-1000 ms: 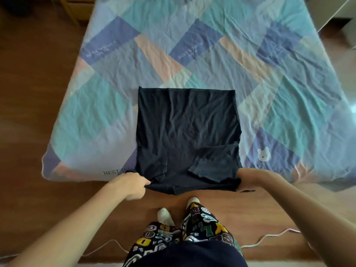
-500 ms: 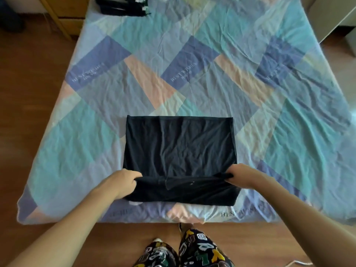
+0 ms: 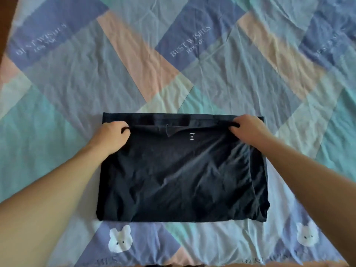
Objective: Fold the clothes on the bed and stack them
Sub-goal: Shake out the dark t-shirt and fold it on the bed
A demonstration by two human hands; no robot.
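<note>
A dark navy T-shirt (image 3: pixel 179 174) lies folded into a wide rectangle on the bed's patchwork sheet (image 3: pixel 240 89). Its upper layer is doubled over towards the far edge, with a small white neck label showing near the top middle. My left hand (image 3: pixel 110 134) pinches the folded layer's left corner. My right hand (image 3: pixel 248 130) pinches its right corner. Both corners sit just short of the shirt's far edge, so a narrow dark strip of the lower layer shows beyond them.
The sheet has pastel blue, teal and peach patches with printed words and two white bear faces (image 3: pixel 120 240) near the front edge. A strip of wooden floor (image 3: pixel 5 10) shows at the far left.
Both hands carried the shirt's near edge away from me and laid it over the far half, halving the shirt. The view has moved in closer over the bed.
</note>
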